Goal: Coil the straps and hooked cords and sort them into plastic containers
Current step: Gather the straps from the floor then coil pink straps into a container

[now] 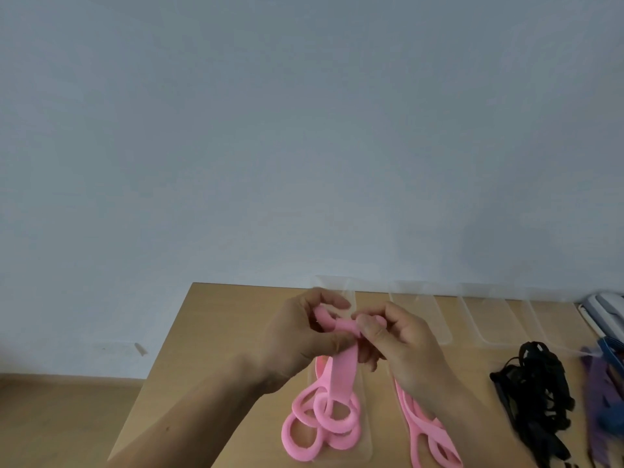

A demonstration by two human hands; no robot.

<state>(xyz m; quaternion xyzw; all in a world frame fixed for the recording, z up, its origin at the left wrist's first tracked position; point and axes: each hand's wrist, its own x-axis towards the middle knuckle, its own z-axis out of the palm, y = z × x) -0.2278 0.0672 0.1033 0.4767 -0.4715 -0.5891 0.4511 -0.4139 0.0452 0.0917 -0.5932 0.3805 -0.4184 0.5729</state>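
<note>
Partly, the scene is hard to read: the row of clear plastic containers along the far edge of the light wooden worktop shows only as faint outlines, and the purple and blue straps at the right are blurred and cut off by the frame. A tangle of black cords beside them runs out of view at the bottom, so no hooks can be made out. A second pink strap lies partly under the right forearm and is also cut off below. Above the worktop, the left hand and the right hand meet around a flat pink strap. Both sets of fingers are curled and pinch its upper end, which wraps between them, hiding how many turns it has. From the fingers the strap hangs down to loose loops resting on another faint clear container nearer the person.
</note>
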